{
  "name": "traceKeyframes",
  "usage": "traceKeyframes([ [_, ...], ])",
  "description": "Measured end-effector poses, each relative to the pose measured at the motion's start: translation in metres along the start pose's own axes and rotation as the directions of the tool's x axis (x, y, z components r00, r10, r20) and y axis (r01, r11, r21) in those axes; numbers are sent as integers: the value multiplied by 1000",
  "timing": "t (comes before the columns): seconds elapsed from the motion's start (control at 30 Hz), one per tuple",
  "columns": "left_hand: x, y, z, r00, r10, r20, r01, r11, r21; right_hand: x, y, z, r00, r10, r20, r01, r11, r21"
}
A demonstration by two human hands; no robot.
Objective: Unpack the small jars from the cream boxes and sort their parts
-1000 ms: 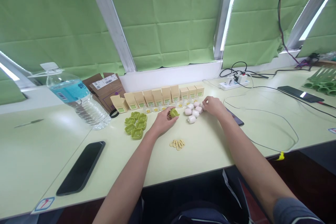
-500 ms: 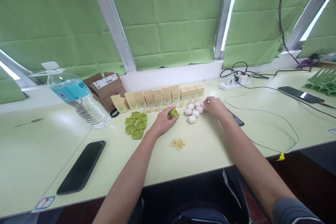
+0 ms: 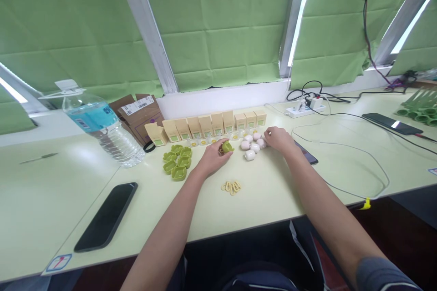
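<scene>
My left hand (image 3: 214, 158) is closed around a small green cup-shaped cover (image 3: 227, 146), holding it above the table. Fingers pressed together, my right hand (image 3: 278, 138) is at the right edge of a cluster of small white barrel-shaped pieces (image 3: 250, 155); what is in its fingertips, if anything, is too small to make out. Left of my left hand lies a group of matching green covers (image 3: 179, 173). Several pale yellow loops (image 3: 231, 187) lie in a little pile nearer to me.
Small beige boxes (image 3: 205, 126) form a row at the back, with little clear packets (image 3: 194, 143) in front. A large water bottle (image 3: 109, 132), cardboard box (image 3: 141, 118) and black phone (image 3: 105, 218) are at left. A power strip (image 3: 305, 108) and cables are at right.
Hardly anything differs. Both hands keep their places, the left still holding the green cover and the right still beside the white pieces; the view has shifted very slightly.
</scene>
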State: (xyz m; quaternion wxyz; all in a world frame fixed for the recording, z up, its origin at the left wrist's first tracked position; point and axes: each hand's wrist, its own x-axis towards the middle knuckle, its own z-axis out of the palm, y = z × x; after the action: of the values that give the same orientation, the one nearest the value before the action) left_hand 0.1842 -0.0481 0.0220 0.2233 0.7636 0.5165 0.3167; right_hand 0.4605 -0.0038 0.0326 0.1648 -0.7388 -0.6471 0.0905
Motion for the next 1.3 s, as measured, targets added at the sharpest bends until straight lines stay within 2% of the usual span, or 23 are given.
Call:
traceKeyframes([
  [0.17,0,0,0,1000,-3,0,3,1000,-9,1,0,1,997,-44,-59,45,999,9],
  [0.3,-1,2,0,1000,-3,-1,3,1000,-14,1,-6,4,961,-185,-208,194,981,26],
  [0.4,-1,2,0,1000,20,-14,-20,1000,-9,-3,-19,8,893,-324,-311,367,926,87],
  [0.47,0,1,1,999,43,-26,-43,999,-9,-8,-30,11,827,-445,-343,510,851,126],
  [0.6,1,-1,2,993,106,-48,-107,994,-19,-21,-50,18,712,-629,-311,694,697,180],
  [0.67,2,-1,2,989,136,-55,-138,990,-39,-26,-56,22,665,-689,-288,745,635,202],
  [0.8,0,4,1,979,194,-54,-198,977,-83,-34,-63,26,617,-751,-235,786,576,225],
  [0.9,-2,9,0,976,214,-48,-217,971,-96,-37,-65,26,628,-755,-190,773,577,263],
  [1.03,-5,13,-1,974,220,-43,-223,972,-76,-36,-66,27,670,-720,-182,729,593,341],
  [1.3,-3,9,-1,965,176,-195,-194,978,-76,-29,-64,33,795,-566,-218,587,624,516],
])
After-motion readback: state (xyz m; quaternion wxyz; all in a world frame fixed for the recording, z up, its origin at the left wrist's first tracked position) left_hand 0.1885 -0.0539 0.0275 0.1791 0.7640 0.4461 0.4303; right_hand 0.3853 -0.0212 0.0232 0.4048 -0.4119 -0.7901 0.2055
